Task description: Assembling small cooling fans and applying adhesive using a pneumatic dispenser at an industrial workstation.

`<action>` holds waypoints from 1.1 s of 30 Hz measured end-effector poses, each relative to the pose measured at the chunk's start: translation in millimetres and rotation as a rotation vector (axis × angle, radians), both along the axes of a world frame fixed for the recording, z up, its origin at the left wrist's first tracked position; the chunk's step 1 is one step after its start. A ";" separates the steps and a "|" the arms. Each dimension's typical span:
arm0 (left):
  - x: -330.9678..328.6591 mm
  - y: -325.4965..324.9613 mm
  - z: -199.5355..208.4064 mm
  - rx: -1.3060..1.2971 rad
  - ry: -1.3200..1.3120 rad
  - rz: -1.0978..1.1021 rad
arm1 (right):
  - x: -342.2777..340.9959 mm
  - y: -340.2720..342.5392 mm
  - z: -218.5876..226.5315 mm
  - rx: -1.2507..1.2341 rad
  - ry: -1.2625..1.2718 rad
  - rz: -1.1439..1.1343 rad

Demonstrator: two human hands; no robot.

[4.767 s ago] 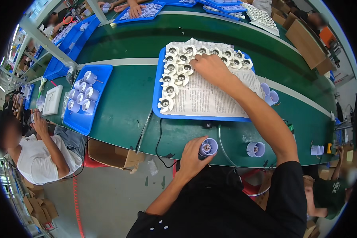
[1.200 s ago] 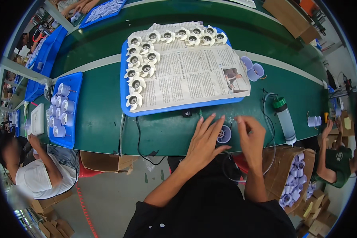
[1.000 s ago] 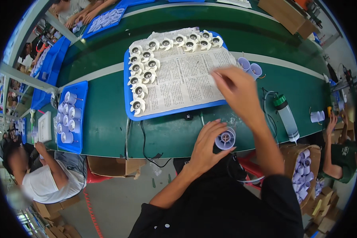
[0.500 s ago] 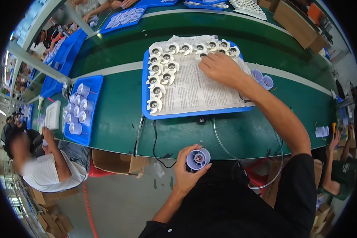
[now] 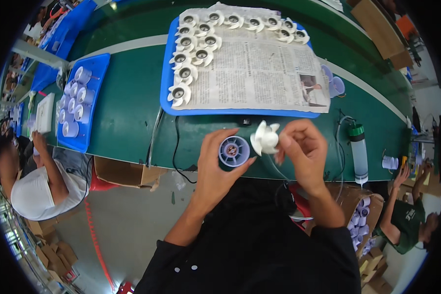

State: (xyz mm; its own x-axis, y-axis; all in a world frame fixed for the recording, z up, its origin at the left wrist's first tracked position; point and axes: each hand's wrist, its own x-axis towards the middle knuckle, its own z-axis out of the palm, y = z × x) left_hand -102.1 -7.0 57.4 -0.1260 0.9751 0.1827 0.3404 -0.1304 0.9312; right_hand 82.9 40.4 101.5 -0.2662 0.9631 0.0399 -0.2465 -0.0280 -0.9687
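My left hand point(image 5: 213, 171) is closed around a lilac, cup-shaped fan housing point(image 5: 233, 151), its open end facing up. Ribs and a small hub show inside it. Pinched in the fingers of my right hand point(image 5: 304, 149) is a white fan impeller point(image 5: 265, 137), tilted, just right of the housing and apart from it. Beyond my hands lies a blue tray point(image 5: 167, 83) lined with newspaper point(image 5: 250, 73). Several more white impellers point(image 5: 185, 73) sit on it in rows along the left and far sides, dark round centres up.
At left, a blue tray point(image 5: 94, 105) holds several lilac housings. Two housings point(image 5: 335, 86) stand right of the newspaper tray. A green-capped clear tube point(image 5: 358, 154) hangs by the table edge, above a carton of housings point(image 5: 361, 220). Co-workers sit left point(image 5: 39, 188) and right point(image 5: 406, 220).
My right hand has come back from the newspaper tray with an impeller, now beside the housing. The left hand has raised the housing. The view has shifted, bringing the clear tube into sight.
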 end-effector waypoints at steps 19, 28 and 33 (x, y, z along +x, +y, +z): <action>-2.5 -6.5 -6.4 0.053 0.148 -0.131 | -20.6 -17.2 11.4 0.087 -0.641 0.101; -9.4 -14.7 -3.0 -0.016 0.069 -0.009 | -15.9 -16.0 22.5 0.120 -0.658 0.050; -39.8 -23.1 -10.8 0.036 -0.127 -0.026 | 45.5 -27.3 -30.2 0.027 -0.800 -0.173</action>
State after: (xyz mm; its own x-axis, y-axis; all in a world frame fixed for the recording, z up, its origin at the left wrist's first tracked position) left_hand -141.9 -30.1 46.6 -0.1247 0.9715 0.2017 0.2160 -0.1718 0.9612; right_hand 128.4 13.0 71.4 -0.0716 0.9946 -0.0757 0.5209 -0.0275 -0.8532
